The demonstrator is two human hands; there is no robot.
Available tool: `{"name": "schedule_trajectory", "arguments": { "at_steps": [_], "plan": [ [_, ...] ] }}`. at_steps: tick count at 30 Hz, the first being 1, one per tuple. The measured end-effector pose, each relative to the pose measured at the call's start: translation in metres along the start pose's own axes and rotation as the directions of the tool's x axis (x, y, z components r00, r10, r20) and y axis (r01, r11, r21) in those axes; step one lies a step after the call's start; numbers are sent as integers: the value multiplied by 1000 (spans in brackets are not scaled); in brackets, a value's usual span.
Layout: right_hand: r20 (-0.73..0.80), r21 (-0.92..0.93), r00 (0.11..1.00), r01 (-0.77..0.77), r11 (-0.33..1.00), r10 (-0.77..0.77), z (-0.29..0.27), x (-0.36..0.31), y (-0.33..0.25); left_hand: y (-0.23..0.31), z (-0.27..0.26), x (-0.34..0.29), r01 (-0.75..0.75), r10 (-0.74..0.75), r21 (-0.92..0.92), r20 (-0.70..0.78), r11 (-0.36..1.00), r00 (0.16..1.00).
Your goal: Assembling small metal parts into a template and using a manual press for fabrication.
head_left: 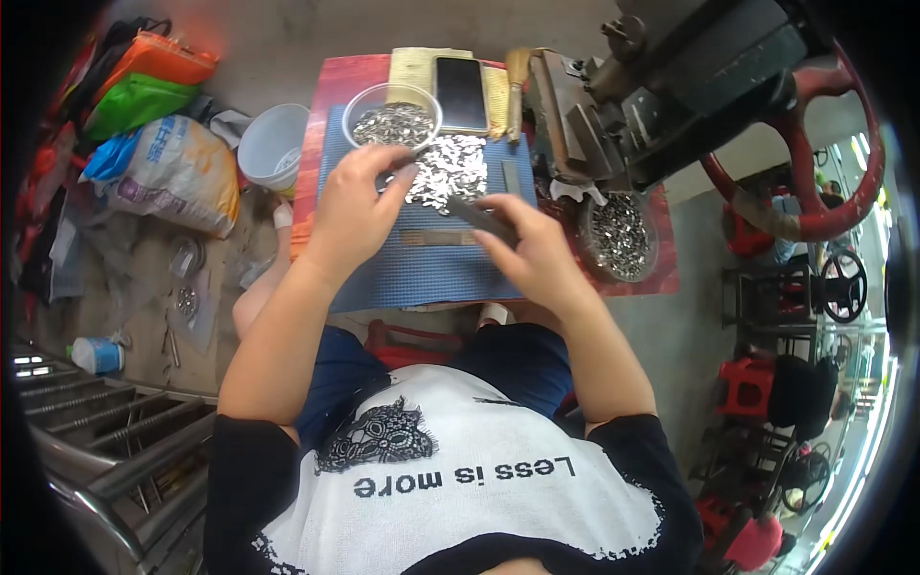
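Observation:
My right hand (529, 247) grips a dark flat bar (481, 219), its far end at the near edge of a pile of small shiny metal pieces (448, 171). The pile lies on a blue ribbed mat (379, 285). My left hand (356, 203) is at the pile's left side, close to the near rim of a see-through round tub (347, 113) that holds more metal pieces. Its thumb and fingers close around something dark, mostly hidden. A brownish flat strip (436, 238) lies between my hands, and a grey bar (511, 178) lies right of the pile.
A phone (461, 93) and a brush (517, 91) lie at the table's back. On the right stands a machine with a red handwheel (800, 206); below it is a bowl of metal pieces (618, 240). A white bucket (271, 144) and filled sacks (168, 177) stand left.

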State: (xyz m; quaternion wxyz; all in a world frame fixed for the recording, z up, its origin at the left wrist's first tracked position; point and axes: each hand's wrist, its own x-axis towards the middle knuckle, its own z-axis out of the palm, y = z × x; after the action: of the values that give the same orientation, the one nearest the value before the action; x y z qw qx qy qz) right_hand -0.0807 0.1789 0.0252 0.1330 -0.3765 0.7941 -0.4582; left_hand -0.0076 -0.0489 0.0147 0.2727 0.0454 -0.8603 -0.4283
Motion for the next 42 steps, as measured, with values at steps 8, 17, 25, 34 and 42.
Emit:
{"name": "schedule_trajectory", "arguments": {
  "at_steps": [8, 17, 25, 34, 42],
  "plan": [
    [-37, -192, 965, 247, 950, -258, 35, 20, 26, -15, -9, -52, -20, -1, 97, 214, 995, 977],
    [70, -430, 891, 432, 792, -448, 25, 49, 20, -19, -6, -35, 28, -40, 74, 160, 997, 986],
    [109, -437, 926, 370, 820, -360, 18, 44, 26, -11, 18, -15, -19, -24, 251, 168, 968, 986],
    [38, -46, 999, 11, 999, -10, 6, 28, 29, -14, 28, -15, -99, 62, 305, 127, 947, 990],
    [60, -211, 994, 100, 972, -89, 2, -3, 23, -7, 11, -21, 85, -93, 63, 136, 994, 986]
  ]
}}
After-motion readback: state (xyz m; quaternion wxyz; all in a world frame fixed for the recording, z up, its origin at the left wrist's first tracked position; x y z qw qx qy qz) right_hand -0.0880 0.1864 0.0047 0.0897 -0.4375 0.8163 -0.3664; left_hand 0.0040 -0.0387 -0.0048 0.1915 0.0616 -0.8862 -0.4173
